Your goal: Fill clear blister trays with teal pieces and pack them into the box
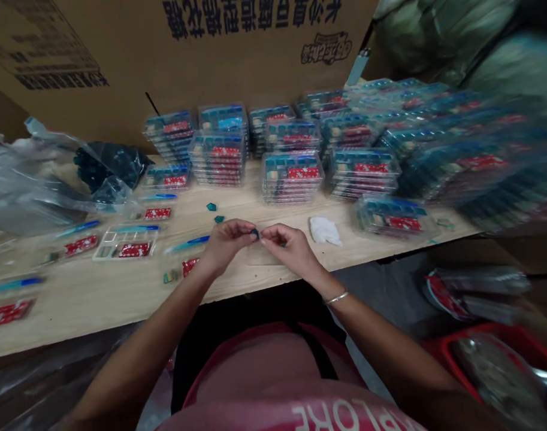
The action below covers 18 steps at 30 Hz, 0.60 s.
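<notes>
My left hand (226,242) and my right hand (287,246) meet above the front edge of the wooden table (120,293). Both pinch a small dark teal piece (255,233) between their fingertips. Two more teal pieces (214,212) lie loose on the wood just beyond my left hand. A clear plastic tray (126,242) with a red card in it sits to the left. A blue pen (187,243) lies beside my left hand.
Stacks of filled clear packs (292,176) line the back of the table, with more at the right. A bag of teal pieces (106,167) and loose plastic lie at left. Red cards, pens, a white wad (325,230). A red bin (502,365) stands at lower right.
</notes>
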Available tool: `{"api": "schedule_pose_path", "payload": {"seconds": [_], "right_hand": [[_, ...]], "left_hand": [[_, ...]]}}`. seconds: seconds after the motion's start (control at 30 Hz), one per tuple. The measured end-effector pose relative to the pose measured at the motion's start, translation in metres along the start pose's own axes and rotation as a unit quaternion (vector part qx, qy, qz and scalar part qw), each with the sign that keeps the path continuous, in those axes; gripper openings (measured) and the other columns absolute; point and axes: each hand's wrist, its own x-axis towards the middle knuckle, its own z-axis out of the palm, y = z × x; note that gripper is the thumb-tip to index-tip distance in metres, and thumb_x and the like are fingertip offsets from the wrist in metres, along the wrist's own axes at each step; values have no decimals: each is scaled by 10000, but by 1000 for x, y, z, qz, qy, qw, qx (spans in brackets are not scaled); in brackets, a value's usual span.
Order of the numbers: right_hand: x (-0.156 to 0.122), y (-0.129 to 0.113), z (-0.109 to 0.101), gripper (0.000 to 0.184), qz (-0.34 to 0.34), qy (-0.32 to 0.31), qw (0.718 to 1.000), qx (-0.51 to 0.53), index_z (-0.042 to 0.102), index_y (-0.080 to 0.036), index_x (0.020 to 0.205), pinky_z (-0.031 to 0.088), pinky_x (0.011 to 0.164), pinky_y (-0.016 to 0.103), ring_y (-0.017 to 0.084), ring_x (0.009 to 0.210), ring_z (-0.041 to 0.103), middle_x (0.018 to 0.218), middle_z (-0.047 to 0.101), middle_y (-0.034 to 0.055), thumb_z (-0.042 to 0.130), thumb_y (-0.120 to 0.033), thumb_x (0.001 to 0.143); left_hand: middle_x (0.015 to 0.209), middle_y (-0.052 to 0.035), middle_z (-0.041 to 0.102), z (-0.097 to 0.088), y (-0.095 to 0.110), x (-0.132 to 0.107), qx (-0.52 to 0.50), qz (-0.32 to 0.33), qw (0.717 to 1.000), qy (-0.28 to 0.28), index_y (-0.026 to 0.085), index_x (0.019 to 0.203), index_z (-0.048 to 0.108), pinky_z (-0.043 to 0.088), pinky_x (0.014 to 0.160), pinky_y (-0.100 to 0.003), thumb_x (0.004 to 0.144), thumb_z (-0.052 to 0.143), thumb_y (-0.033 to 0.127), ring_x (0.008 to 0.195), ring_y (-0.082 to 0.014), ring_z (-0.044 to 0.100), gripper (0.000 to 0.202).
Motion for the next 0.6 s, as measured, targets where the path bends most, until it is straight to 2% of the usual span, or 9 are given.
{"api": "schedule_pose_path", "payload": {"seconds": [0.13, 0.27, 0.43, 0.6], "right_hand": [[-4, -2, 5, 150, 18, -34, 999, 15, 658, -185, 808, 469, 626, 262, 138, 671, 609, 757, 689, 16, 624, -321, 753], [-10, -8, 2, 86, 7, -33, 999, -24, 652, -190, 747, 455, 606, 252, 132, 648, 598, 714, 680, 7, 616, -268, 746], [-13, -10, 3, 102, 9, -52, 998, -22, 663, -185, 733, 449, 590, 240, 125, 624, 589, 686, 671, 4, 610, -271, 743], [-15, -11, 4, 85, 30, -53, 998, -21, 644, -180, 683, 417, 559, 223, 110, 580, 552, 623, 633, -19, 589, -236, 717]], "left_hand": [[662, 11, 676, 13, -8, -23, -61, -35, 997, 40, 157, 721, 689, 502, 647, -245, 448, 874, 291, 613, -96, 601, 356], [665, 6, 682, 13, -11, -29, -55, -51, 996, 46, 153, 718, 678, 504, 619, -250, 458, 875, 308, 612, -110, 616, 361], [642, 11, 682, 15, -15, -35, -56, -55, 995, 54, 151, 705, 671, 506, 598, -239, 449, 877, 331, 588, -104, 612, 374], [670, 4, 689, 15, -21, -40, -46, -38, 997, 54, 153, 721, 670, 532, 658, -268, 474, 866, 347, 609, -111, 621, 370]]}}
